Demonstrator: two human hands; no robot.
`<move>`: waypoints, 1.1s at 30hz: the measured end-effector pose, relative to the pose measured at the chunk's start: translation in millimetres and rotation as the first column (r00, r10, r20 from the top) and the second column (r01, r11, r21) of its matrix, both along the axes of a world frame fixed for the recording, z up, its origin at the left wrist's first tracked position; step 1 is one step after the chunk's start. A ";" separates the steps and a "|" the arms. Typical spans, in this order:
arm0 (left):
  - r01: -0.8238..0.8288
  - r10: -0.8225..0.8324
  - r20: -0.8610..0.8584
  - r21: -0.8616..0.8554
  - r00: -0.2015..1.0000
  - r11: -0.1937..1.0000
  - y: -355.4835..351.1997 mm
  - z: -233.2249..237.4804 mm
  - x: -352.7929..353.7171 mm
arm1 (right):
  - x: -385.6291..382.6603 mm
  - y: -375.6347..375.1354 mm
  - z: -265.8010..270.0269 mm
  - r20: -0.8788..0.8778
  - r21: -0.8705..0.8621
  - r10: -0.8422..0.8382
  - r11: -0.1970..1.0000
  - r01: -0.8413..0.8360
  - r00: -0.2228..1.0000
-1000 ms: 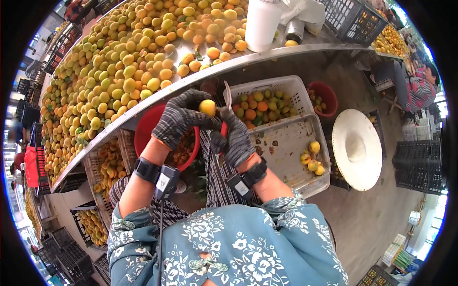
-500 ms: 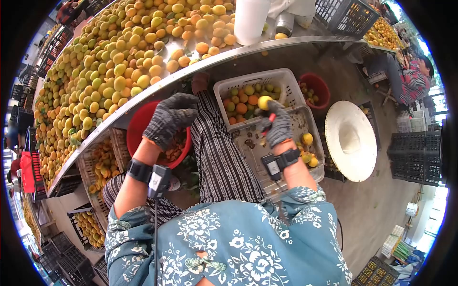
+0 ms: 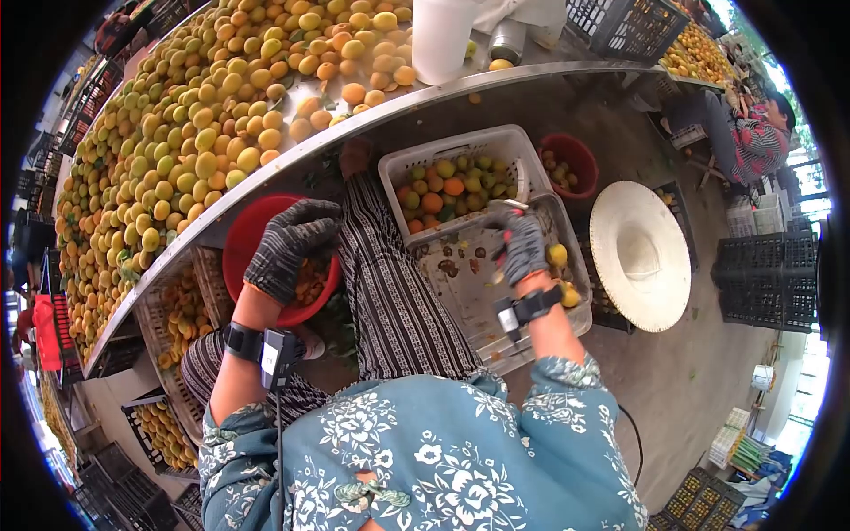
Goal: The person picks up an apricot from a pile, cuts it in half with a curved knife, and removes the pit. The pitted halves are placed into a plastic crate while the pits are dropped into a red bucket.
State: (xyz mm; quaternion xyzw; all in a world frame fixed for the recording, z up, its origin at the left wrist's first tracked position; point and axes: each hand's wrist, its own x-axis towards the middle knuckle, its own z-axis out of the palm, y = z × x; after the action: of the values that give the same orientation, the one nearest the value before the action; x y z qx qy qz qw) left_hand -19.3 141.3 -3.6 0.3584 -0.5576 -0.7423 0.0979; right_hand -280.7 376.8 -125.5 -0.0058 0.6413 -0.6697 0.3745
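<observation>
My left hand (image 3: 297, 243), in a dark grey knit glove, hovers above the red basin (image 3: 237, 239), which holds cut orange fruit pieces (image 3: 312, 281). Its fingers are bent and pressed close to the thumb; whatever they may hold is hidden. Over the grey tray (image 3: 460, 305), my gloved right hand (image 3: 521, 241) is closed around a small red-handled tool (image 3: 501, 258), mostly covered by the fingers. Several yellow fruits (image 3: 557, 257) lie beside that wrist in the tray. Just beyond stands a white crate (image 3: 391, 193) of green and orange apricots (image 3: 443, 184).
A metal-edged table (image 3: 301, 152) heaped with apricots (image 3: 190, 150) curves across the far side. On the right are a wide white hat (image 3: 639, 265), a smaller red bucket (image 3: 580, 168) and stacked black crates (image 3: 766, 283). Another person (image 3: 753, 142) sits at the far right.
The yellow fruit seen in my right hand earlier no longer shows there. That hand has turned and lowered slightly over the tray. My left fingers have drawn closer together. The whole view has shifted slightly.
</observation>
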 end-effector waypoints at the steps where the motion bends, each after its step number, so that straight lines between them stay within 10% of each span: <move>1: 0.005 -0.005 0.004 -0.003 1.000 1.000 7.6 0.7 -4.3 | 23.1 -7.3 17.1 0.021 -0.131 0.039 0.991 -0.036 0.999; 6: 0.301 -0.304 0.027 0.091 0.952 0.949 62.3 -4.6 -25.6 | 85.7 -42.9 103.3 0.119 -0.474 0.089 0.880 -0.023 0.989; 12: 0.366 -0.358 -0.134 0.045 0.924 0.929 90.6 -41.2 -41.0 | 109.0 -68.7 88.7 -0.044 -0.654 0.220 0.731 -0.195 0.974; 16: 0.202 -0.185 -0.113 0.172 0.976 0.964 95.0 -34.9 -29.6 | 104.8 -47.4 76.5 -0.423 -0.206 0.381 0.843 -0.497 0.822; 18: 0.228 -0.232 0.020 0.121 0.972 0.966 93.9 -29.4 -25.0 | 92.4 -22.0 63.4 -0.207 -0.392 0.260 0.861 -0.324 0.943; 21: 0.145 -0.143 -0.021 0.114 0.989 0.983 92.9 -24.7 -20.3 | 44.2 40.7 24.4 -0.587 0.243 0.236 0.964 -0.110 0.775; 22: 0.146 -0.145 -0.022 0.118 0.989 0.982 92.1 -27.2 -18.7 | 29.5 62.6 12.7 -0.767 0.495 0.379 0.863 0.101 0.517; 27: 0.071 -0.070 -0.014 0.173 0.997 0.982 88.5 -50.7 -11.7 | -4.2 138.0 -22.3 -0.619 0.767 0.514 0.558 0.316 0.595; 33: 0.035 -0.035 -0.006 0.208 0.999 0.978 87.4 -59.1 -12.2 | -14.6 155.7 -33.7 -0.433 0.900 0.777 0.402 0.168 0.457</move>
State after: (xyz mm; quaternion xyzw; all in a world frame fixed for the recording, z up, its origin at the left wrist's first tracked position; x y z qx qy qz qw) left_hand -31.5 228.6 -62.6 0.3557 -0.4831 -0.7986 0.0475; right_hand -295.3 532.6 -159.2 -0.2743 0.9540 -0.0568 0.1064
